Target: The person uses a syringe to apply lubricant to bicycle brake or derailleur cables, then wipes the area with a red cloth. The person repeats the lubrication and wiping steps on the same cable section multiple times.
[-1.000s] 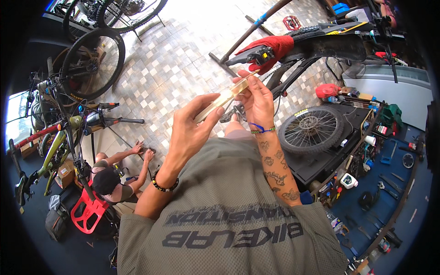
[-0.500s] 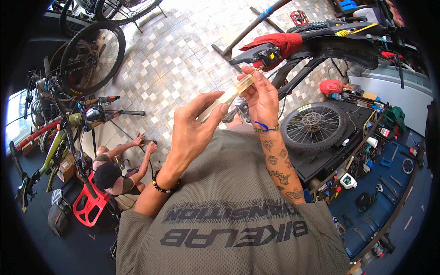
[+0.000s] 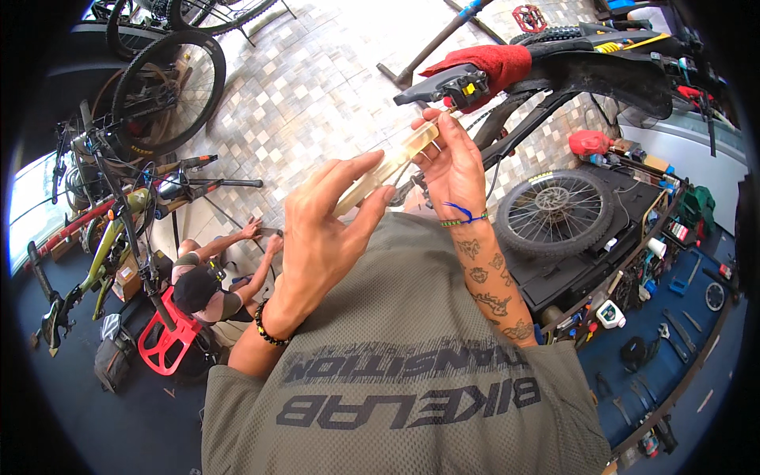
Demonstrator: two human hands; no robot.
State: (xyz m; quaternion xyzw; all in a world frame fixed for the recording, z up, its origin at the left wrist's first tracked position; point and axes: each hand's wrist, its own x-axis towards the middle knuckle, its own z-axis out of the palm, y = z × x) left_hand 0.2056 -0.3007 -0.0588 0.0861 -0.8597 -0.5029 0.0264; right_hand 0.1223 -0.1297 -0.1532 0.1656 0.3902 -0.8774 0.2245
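A clear syringe [image 3: 419,141] with yellowish contents slants between my two hands, its upper end close to a black brake lever [image 3: 467,85]. My left hand [image 3: 321,229] has its thumb and fingers around the lower end, loosely closed. At the upper end, my right hand [image 3: 455,162] grips the barrel between thumb and fingers. Whether the tip is joined to the lever is hidden by the right fingertips. A red cloth [image 3: 507,67] is wrapped around the handlebar next to that lever.
A bicycle wheel [image 3: 556,212] lies on a black surface to the right. Beyond it stands a bench with a blue tool tray [image 3: 633,372]. On the left, another person [image 3: 210,293] crouches beside a pink-red stand [image 3: 168,332] and several bicycles.
My left thumb and fingers have spread slightly apart around the syringe, and that hand has shifted a little left. The right hand keeps its grip. The whole view has shifted slightly.
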